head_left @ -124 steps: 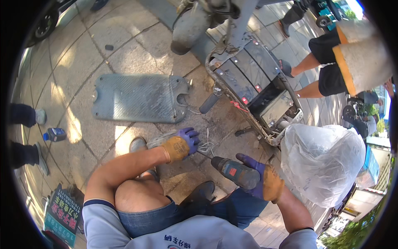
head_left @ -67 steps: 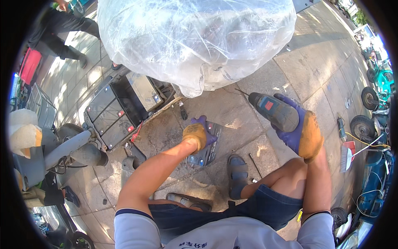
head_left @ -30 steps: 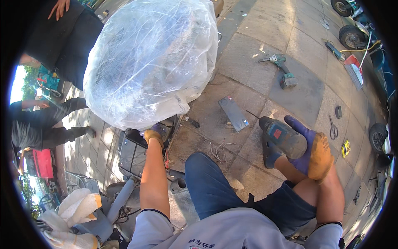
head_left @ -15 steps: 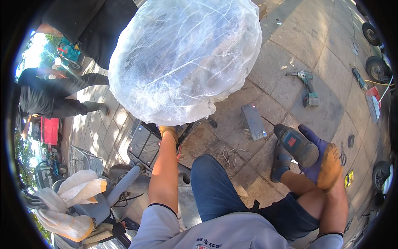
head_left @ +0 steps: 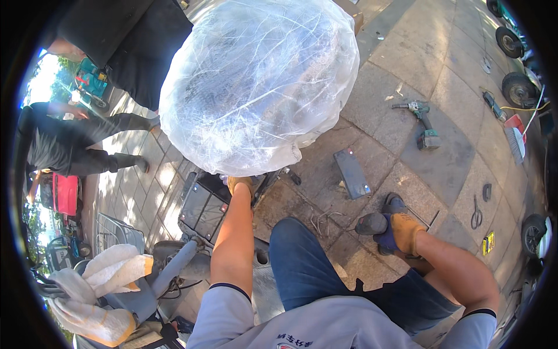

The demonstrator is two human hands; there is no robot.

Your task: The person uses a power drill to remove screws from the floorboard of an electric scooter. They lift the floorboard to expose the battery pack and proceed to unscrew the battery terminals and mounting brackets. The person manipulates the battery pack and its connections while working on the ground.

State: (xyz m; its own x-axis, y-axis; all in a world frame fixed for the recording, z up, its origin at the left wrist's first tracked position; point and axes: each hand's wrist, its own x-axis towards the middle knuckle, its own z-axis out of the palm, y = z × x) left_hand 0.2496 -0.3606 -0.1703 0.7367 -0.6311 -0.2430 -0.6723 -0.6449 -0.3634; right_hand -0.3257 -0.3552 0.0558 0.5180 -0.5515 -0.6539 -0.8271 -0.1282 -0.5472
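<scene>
My left hand (head_left: 239, 185), in a tan and purple work glove, reaches under the lower edge of a large round thing wrapped in clear plastic (head_left: 256, 87). Its fingers are mostly hidden there, beside an open black compartment holding dark battery blocks (head_left: 200, 200). My right hand (head_left: 401, 231), gloved in orange and purple, is closed around a dark grey power drill (head_left: 372, 224). The drill is low beside my right foot, and a thin bit shows to the right of the hand. A grey scooter frame (head_left: 174, 256) stands at the left.
On the paving lie a dark rectangular battery (head_left: 351, 173), a green cordless impact wrench (head_left: 427, 125), scissors (head_left: 476, 215), a yellow packet (head_left: 488, 243) and cut cable ties (head_left: 325, 221). White gloves (head_left: 99, 291) hang at lower left. Another person (head_left: 75, 136) stands at left; wheels line the right.
My right hand has swung down and left with the drill, turning it so the bit now points right. My left hand stays under the plastic-wrapped thing, which has shifted slightly.
</scene>
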